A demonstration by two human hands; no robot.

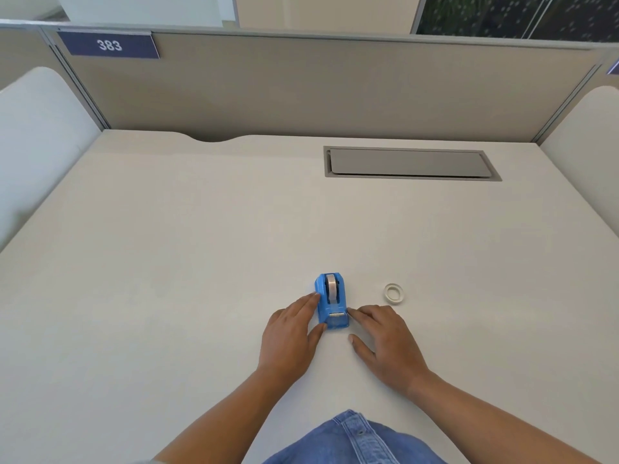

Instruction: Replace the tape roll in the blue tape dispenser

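Blue tape dispenser (331, 301) upright on pale counter (167, 262), low centre, cutter end toward 6 o'clock, roll (331, 285) seated in its slot. Left hand (289, 333) at dispenser's 9 o'clock, fingers (310, 301) loose and extended, thumb and fingertips touching its side, not clenched. Right hand (385, 339) at 3 o'clock, fingers spread flat, tips just meeting its base. Spare tape ring (393, 293) lying flat at 3 o'clock, apart. Grey hatch (410, 162) toward 1 o'clock.

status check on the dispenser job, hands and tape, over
Left hand and right hand open, flanking the dispenser, fingertips at its sides. Roll still seated inside. Loose roll on desk, right of it, untouched. Nothing in the way.
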